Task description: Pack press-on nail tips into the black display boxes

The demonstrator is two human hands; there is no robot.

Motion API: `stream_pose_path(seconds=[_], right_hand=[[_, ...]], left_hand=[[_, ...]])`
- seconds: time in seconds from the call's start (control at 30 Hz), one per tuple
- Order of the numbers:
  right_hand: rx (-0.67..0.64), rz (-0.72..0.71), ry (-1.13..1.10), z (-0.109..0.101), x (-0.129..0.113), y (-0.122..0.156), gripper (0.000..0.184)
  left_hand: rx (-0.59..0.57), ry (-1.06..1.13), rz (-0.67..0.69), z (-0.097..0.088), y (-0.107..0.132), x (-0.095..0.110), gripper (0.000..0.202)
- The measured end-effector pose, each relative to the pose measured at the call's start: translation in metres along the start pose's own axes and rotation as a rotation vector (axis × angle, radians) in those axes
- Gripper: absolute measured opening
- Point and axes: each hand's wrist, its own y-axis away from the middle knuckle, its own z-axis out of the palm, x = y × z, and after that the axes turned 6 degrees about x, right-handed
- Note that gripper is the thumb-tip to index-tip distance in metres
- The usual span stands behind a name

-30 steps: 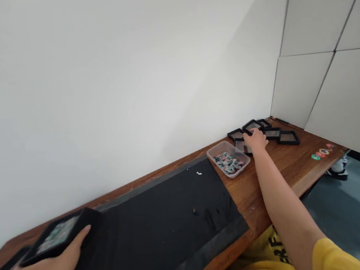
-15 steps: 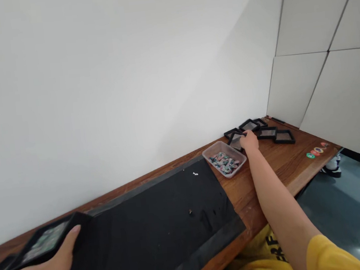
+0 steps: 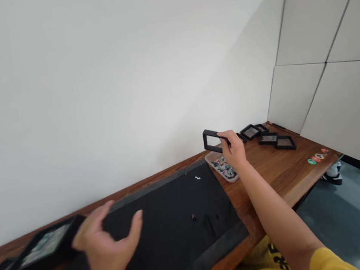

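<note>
Your right hand grips a black frame by one end, thumb and fingers closed on it; the frame is raised near the clear container (small multicolored pieces lie inside). Your left hand has thumb and fingers spread apart above the black mat. A filled frame rests near the left hand. Further black frames lie on the wooden table, beyond your right hand.

This looks like a workshop-style workstation. A wooden tabletop against a white wall carries a black mat, black frames and a plastic tub of small pieces.
</note>
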Motion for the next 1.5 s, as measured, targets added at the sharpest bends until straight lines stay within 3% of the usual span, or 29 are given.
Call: stream_pose_path(seconds=[0.07, 0.17, 0.27, 0.4, 0.5, 0.6, 0.73, 0.93, 1.07, 1.37, 1.5], right_hand=[[-0.031, -0.074, -0.072, 0.005, -0.016, 0.004, 0.025], [-0.095, -0.105, -0.16, 0.013, -0.04, 0.013, 0.026], [-0.157, -0.142, -0.244, 0.023, -0.058, 0.025, 0.024], [-0.125, -0.212, -0.234, 0.035, -0.068, 0.045, 0.015], [-0.158, -0.233, -0.2, 0.039, -0.068, 0.055, 0.011], [-0.216, -0.241, -0.168, 0.039, -0.068, 0.057, 0.016], [-0.224, -0.27, -0.212, 0.038, -0.07, 0.055, 0.022], [-0.342, -0.274, -0.168, 0.042, -0.071, 0.06, 0.029], [-0.348, -0.309, -0.199, 0.045, -0.072, 0.065, 0.033], [-0.437, -0.268, -0.136, 0.05, -0.071, 0.077, 0.015], [-0.528, -0.228, -0.129, 0.053, -0.069, 0.079, 0.018]], left_hand=[[-0.056, 0.03, 0.157, 0.009, 0.01, 0.008, 0.052], [-0.16, 0.077, 0.275, 0.018, 0.022, 0.017, 0.039], [-0.183, 0.173, 0.268, 0.027, 0.03, 0.032, 0.045], [-0.16, 0.459, -0.013, 0.048, 0.042, 0.07, 0.061], [-0.158, 0.661, -0.3, 0.064, 0.05, 0.095, 0.047], [-0.228, 0.74, -0.382, 0.068, 0.052, 0.107, 0.036], [-0.282, 0.865, -0.378, 0.059, 0.047, 0.111, 0.03], [-0.31, 1.002, -0.729, 0.059, 0.039, 0.109, 0.028], [-0.338, 1.013, -0.835, 0.062, 0.034, 0.103, 0.03], [-0.37, 0.952, -0.931, 0.064, 0.026, 0.099, 0.037], [-0.394, 0.903, -0.961, 0.066, 0.026, 0.093, 0.037]])
